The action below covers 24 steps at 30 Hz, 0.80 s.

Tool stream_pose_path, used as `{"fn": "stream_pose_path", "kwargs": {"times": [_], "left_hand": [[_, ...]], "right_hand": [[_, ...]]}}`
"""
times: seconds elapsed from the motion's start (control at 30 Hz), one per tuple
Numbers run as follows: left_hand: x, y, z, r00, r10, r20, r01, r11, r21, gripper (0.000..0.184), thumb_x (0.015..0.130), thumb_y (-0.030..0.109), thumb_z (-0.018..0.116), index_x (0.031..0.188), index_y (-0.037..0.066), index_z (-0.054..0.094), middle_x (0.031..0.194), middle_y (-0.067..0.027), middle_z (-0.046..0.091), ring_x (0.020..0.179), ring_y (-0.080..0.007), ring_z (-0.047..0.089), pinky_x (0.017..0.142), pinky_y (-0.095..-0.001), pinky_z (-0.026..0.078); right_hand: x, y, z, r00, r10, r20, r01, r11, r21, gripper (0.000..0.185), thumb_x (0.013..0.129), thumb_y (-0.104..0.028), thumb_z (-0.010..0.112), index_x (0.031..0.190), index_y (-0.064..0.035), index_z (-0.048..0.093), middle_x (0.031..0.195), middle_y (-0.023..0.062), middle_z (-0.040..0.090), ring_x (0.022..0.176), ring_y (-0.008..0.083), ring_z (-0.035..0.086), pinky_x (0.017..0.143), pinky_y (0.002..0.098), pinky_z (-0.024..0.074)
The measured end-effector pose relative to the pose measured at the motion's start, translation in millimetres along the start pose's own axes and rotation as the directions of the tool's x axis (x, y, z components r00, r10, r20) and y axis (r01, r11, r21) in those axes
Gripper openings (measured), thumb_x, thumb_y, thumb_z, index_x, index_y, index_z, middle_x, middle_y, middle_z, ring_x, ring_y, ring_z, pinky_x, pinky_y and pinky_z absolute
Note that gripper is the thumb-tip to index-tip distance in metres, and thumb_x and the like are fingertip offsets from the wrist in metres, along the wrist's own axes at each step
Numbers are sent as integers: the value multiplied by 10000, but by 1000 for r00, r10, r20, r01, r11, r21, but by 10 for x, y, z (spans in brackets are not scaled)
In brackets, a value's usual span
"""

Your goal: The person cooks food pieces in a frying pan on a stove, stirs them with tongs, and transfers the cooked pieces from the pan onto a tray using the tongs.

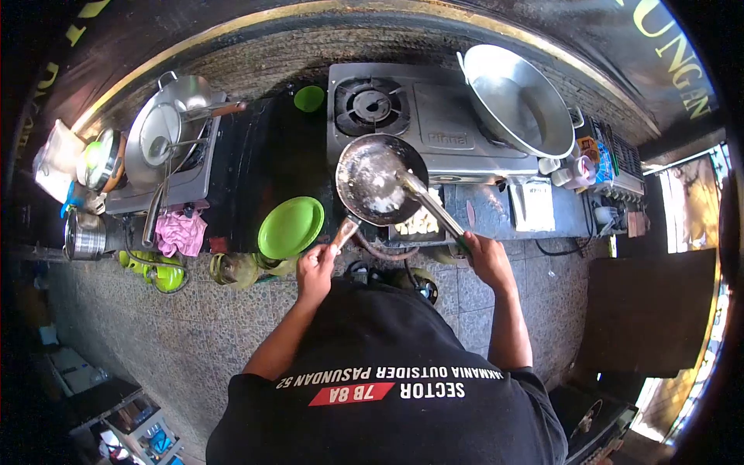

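Observation:
My left hand (315,273) is closed around the handle of a dark frying pan (358,182), which is held over the front edge of the gas stove. Whitish residue and small bits cover the pan's inside. In my right hand (490,262) is a pair of long metal tongs (439,215), their tips inside the pan at its right side. Partly hidden below the pan and tongs, pale chunks of food (419,223) lie in a dark tray. A green plate (291,227) sits on the counter just left of the pan.
The stove (442,116) carries a large metal wok (518,101) on its right; its left burner (373,106) is bare. Further left stand a second stove with a pot (160,132) and a strainer, plus a pink cloth (180,232). A small green bowl (308,98) stands behind.

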<state>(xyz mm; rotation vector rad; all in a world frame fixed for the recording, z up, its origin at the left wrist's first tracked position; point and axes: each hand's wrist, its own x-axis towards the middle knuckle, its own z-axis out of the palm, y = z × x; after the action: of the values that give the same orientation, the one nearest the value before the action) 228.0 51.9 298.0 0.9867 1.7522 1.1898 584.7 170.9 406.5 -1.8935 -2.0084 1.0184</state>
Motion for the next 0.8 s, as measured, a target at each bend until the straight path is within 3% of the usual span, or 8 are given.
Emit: {"fn": "stream_pose_path", "kwargs": {"times": [0.03, 0.07, 0.17, 0.4, 0.47, 0.53, 0.57, 0.8], "left_hand": [[10, 58, -27, 1000, -7, -15, 6, 1000, -11, 328, 1037, 281, 633, 910, -4, 736, 643, 26, 546, 590, -67, 479, 547, -280, 375], [15, 122, -46, 1000, -14, -28, 13, 1000, -22, 322, 1038, 274, 633, 900, 2, 735, 636, 34, 529, 584, -61, 461, 541, -274, 363], [80, 50, -86, 994, -16, -107, 1, 990, -140, 308, 1053, 259, 616, 919, 8, 733, 631, 63, 470, 576, -45, 415, 529, -261, 329], [431, -22, -199, 970, -33, -240, -18, 978, -206, 329, 1059, 291, 622, 942, -4, 710, 656, 73, 458, 575, -40, 403, 529, -248, 320], [525, 50, -182, 968, -18, -250, -43, 971, -236, 333, 1058, 303, 627, 951, -2, 709, 658, 76, 454, 573, -37, 399, 528, -246, 320], [669, 99, -170, 964, -79, -255, -5, 949, -315, 353, 1046, 359, 656, 967, 20, 713, 636, 103, 421, 531, -10, 356, 485, -219, 251], [733, 125, -172, 964, -87, -250, 1, 946, -323, 352, 1042, 364, 661, 963, 26, 715, 636, 107, 421, 530, -7, 357, 483, -219, 249], [1164, 297, -132, 972, -68, -225, 7, 965, -264, 374, 1044, 391, 653, 952, 34, 719, 622, 105, 422, 513, -10, 362, 475, -221, 251]], "right_hand": [[-17, 11, -43, 999, -18, -29, 18, 1000, -23, 527, 1097, -435, 447, 912, -1, 681, 716, 223, 633, 733, 448, 646, 725, 516, 485], [-62, 18, -118, 997, 78, 5, -78, 997, -17, 536, 1100, -450, 425, 938, -22, 705, 705, 209, 637, 733, 426, 656, 729, 516, 486], [-113, 273, -128, 987, 158, -23, -159, 986, -47, 561, 1100, -477, 404, 955, -41, 727, 698, 196, 643, 729, 414, 659, 732, 514, 494], [169, 1210, 658, 970, 242, 32, -237, 964, -119, 676, 1082, -564, 390, 930, 3, 724, 831, 289, 696, 904, 498, 687, 842, 539, 514], [288, 1296, 783, 939, 326, 107, -316, 944, -98, 702, 1084, -569, 393, 887, 29, 701, 750, 254, 696, 754, 437, 713, 735, 515, 550], [238, 1009, 701, 891, 407, 200, -432, 897, 97, 746, 1083, -588, 395, 824, 51, 679, 672, 188, 670, 589, 328, 686, 595, 459, 553], [297, 1143, 766, 872, 426, 240, -457, 884, 94, 759, 1083, -594, 396, 799, 55, 669, 629, 138, 633, 496, 240, 627, 504, 404, 522], [275, 1104, 688, 875, 438, 206, -476, 858, 194, 778, 1068, -613, 403, 807, 69, 671, 639, 155, 647, 526, 272, 655, 546, 418, 544]]}}
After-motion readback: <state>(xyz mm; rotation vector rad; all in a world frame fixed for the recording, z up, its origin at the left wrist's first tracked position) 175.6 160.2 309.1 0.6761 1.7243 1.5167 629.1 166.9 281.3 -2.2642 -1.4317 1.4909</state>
